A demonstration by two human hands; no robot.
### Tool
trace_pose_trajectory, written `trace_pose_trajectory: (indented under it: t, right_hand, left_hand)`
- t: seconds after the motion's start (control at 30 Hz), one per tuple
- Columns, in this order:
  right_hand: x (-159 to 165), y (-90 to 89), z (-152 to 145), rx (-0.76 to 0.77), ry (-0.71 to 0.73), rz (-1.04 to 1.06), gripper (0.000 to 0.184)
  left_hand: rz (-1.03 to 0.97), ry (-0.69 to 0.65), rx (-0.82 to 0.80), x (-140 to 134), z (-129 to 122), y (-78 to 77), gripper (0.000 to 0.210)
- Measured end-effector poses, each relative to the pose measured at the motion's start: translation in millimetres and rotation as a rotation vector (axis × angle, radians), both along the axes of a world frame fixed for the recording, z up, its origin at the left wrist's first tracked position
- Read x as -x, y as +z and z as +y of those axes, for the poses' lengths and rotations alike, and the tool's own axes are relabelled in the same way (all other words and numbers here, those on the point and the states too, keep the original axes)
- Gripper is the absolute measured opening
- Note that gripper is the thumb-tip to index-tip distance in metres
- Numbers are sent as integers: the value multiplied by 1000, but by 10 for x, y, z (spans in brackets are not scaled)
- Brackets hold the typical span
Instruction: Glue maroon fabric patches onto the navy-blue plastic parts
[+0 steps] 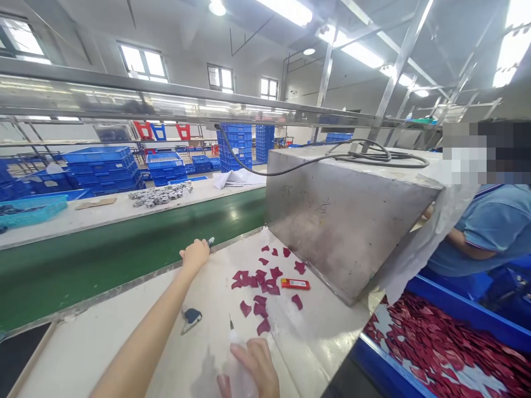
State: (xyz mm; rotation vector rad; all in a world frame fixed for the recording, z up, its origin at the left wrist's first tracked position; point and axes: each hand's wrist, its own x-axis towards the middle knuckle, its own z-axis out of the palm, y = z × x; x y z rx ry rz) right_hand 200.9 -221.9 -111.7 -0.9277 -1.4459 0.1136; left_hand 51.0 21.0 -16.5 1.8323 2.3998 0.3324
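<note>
My left hand (pixel 196 254) reaches over the table's far edge by the green belt, its fingers closed around a small grey-white piece (pixel 211 241) that is mostly hidden. In my right hand (pixel 259 362), at the bottom, is a white needle-tip bottle (pixel 234 338), its thin dark needle pointing up and away. Dark red curved pieces (pixel 261 280) lie scattered on the white table beyond this hand. Among them sits a red-and-yellow box (pixel 295 283). Between my left forearm and the bottle rests a dark blue-grey piece with a light edge (pixel 192 317).
A metal box (pixel 327 215) with a coiled cable on top stands at the back right. Along the far side runs a green conveyor belt (pixel 124 243); grey parts (pixel 161 193) lie beyond it. To the right, a blue bin (pixel 415 362) holds red pieces near a seated co-worker (pixel 493 226).
</note>
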Motion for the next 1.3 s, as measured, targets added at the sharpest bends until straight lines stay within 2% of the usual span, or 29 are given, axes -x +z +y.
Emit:
trace_pose_trajectory:
  t: [0.1, 0.2, 0.27, 0.33, 0.43, 0.53, 0.67, 0.93, 1.07, 1.3]
  right_hand:
    - [-89, 126, -79, 55, 98, 68, 43]
    - [-178, 161, -187, 169, 136, 166, 37]
    - [-210, 143, -245, 251, 139, 254, 34]
    - [-223, 122, -291, 347, 174, 322, 34]
    - [-230, 133, -366, 487, 285, 356, 33]
    - [-247, 186, -466, 560, 331, 370, 29]
    - [-257, 217, -591, 563, 376, 393, 23]
    - [-216, 155, -658, 582, 385, 305, 21]
    - [-213, 183, -648, 562, 392, 248, 18]
    - [-211, 186, -624, 545, 386, 198, 15]
  left_hand:
    - [-30, -151, 8, 159, -842, 71, 44]
    - [-74, -191, 33, 292, -1857, -2, 49]
    - [-126, -149, 71, 325, -2462, -141, 50]
    - [-261, -93, 93, 311, -2925, -327, 53]
    - [-489, -11, 20, 235, -3332, -581, 54]
    - [-624, 38, -92, 154, -3497, -694, 48]
    - [-708, 82, -143, 101, -3564, -711, 39]
    - [-434, -15, -242, 14, -3597, -824, 16]
    - [-351, -43, -265, 7, -3587, -850, 13]
    - [-317, -51, -276, 16, -3582, -874, 14]
